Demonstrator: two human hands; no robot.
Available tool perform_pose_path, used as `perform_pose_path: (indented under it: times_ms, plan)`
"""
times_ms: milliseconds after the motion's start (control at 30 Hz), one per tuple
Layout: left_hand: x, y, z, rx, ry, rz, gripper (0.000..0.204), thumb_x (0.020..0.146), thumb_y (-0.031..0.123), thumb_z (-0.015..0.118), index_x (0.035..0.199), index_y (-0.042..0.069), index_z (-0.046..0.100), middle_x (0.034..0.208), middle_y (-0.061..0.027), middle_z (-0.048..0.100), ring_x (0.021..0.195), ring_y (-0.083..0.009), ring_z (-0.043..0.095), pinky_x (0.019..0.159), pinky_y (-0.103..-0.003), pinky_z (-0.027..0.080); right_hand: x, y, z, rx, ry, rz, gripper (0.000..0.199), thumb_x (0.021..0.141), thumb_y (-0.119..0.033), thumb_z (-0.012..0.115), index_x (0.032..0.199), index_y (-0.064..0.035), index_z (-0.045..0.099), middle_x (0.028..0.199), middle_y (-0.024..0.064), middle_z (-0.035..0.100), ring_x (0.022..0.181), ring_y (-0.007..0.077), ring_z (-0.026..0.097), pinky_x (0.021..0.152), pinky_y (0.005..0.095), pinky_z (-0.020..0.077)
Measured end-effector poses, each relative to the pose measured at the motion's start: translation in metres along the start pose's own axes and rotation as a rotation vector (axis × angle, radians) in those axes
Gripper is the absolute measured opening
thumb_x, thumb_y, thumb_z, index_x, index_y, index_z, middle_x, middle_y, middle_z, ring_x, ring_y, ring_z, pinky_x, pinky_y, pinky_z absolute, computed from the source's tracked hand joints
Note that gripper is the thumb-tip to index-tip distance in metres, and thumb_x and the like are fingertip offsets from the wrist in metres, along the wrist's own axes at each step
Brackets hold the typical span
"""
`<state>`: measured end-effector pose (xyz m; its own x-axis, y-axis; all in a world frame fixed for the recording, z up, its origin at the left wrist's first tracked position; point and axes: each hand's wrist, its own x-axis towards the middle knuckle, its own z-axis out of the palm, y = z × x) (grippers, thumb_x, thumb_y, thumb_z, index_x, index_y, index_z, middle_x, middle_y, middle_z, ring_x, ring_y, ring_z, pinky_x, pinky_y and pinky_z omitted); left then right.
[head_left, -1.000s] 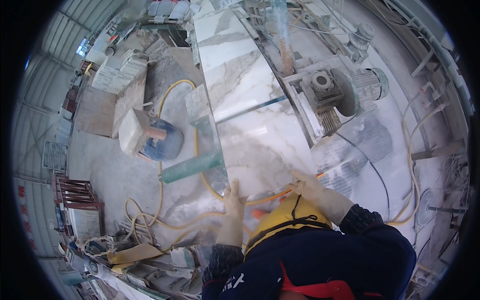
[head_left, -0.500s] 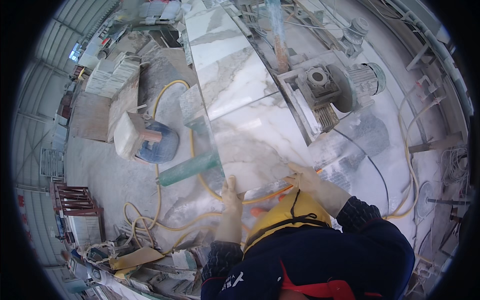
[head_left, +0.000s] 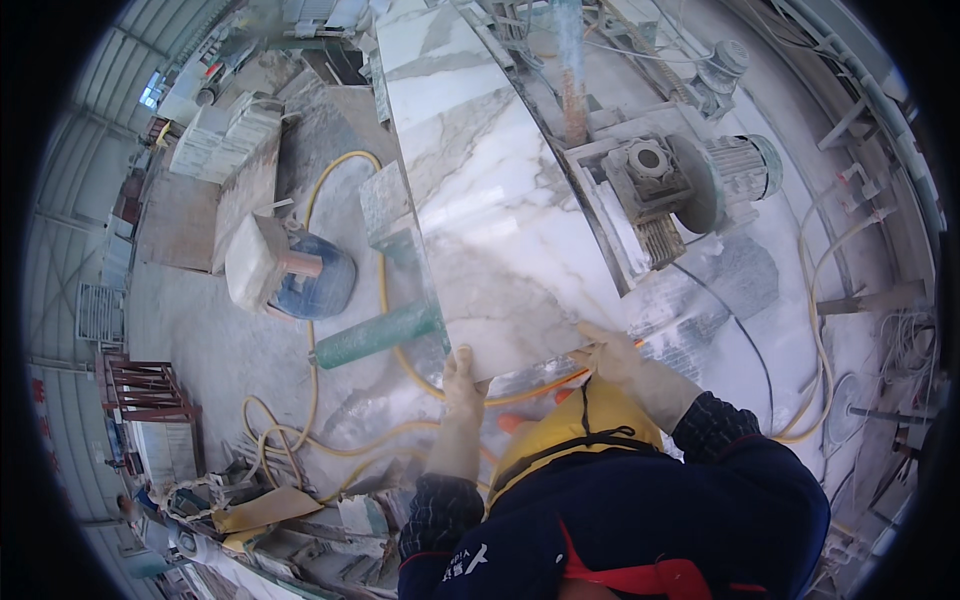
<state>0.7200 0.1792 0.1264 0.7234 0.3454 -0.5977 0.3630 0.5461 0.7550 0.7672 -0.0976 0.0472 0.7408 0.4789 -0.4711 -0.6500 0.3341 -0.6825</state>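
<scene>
A white marble slab (head_left: pixel 530 300) with grey and tan veins lies on a long machine bed in front of me. My left hand (head_left: pixel 462 382), in a cream glove, grips its near left corner, the thumb on the top face and the other fingers hidden at the edge. At the near right corner my right hand (head_left: pixel 615 358), gloved the same way, holds the edge. More veined marble (head_left: pixel 450 130) runs on beyond, and I cannot make out a dark seam between the pieces.
A green roller (head_left: pixel 375 335) sticks out left of the bed. Beyond it stands a blue drum (head_left: pixel 325 280). A yellow hose (head_left: pixel 385 285) loops over the dusty floor. A motor with gearbox (head_left: pixel 650 175) stands along the bed's right side. Marble pieces (head_left: pixel 225 135) are stacked far left.
The dark gap between the near slab and the marble beyond it has closed up. Both hands keep their hold at the near corners. The view has shifted slightly.
</scene>
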Motion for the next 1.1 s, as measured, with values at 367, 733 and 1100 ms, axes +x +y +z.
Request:
perform_pose_path:
  times_ms: [367, 733, 1100]
  plan:
    - [0.009, -0.006, 0.007, 0.055, 0.042, 0.049, 0.04, 0.097, 0.03, 0.06, 0.13, 0.009, 0.055, 0.116, -0.0063, 0.064, 0.099, -0.0193, 0.066, 0.075, -0.035, 0.06, 0.002, -0.02, -0.004, 0.131, 0.044, 0.143, 0.039, 0.099, -0.021, 0.056, 0.134, -0.0031, 0.053, 0.127, 0.0134, 0.062, 0.111, 0.0249, 0.063, 0.098, 0.0382, 0.0513]
    - [0.033, -0.021, -0.002, -0.064, -0.024, 0.04, 0.042, 0.097, 0.033, 0.062, 0.132, 0.011, 0.054, 0.118, -0.0078, 0.063, 0.102, -0.0233, 0.066, 0.08, -0.038, 0.06, 0.01, -0.017, -0.007, -0.088, 0.047, 0.049, 0.042, 0.1, -0.02, 0.054, 0.137, -0.0025, 0.049, 0.132, 0.0153, 0.059, 0.12, 0.0279, 0.059, 0.104, 0.0374, 0.0487]
    - [0.027, -0.012, 0.006, -0.049, 0.019, 0.012, 0.038, 0.097, 0.029, 0.061, 0.13, 0.011, 0.057, 0.115, -0.007, 0.064, 0.101, -0.0208, 0.066, 0.082, -0.038, 0.06, 0.012, -0.021, -0.001, -0.153, -0.021, -0.037, 0.043, 0.101, -0.02, 0.052, 0.137, 0.0031, 0.048, 0.133, 0.0167, 0.059, 0.123, 0.029, 0.057, 0.106, 0.0385, 0.0476]
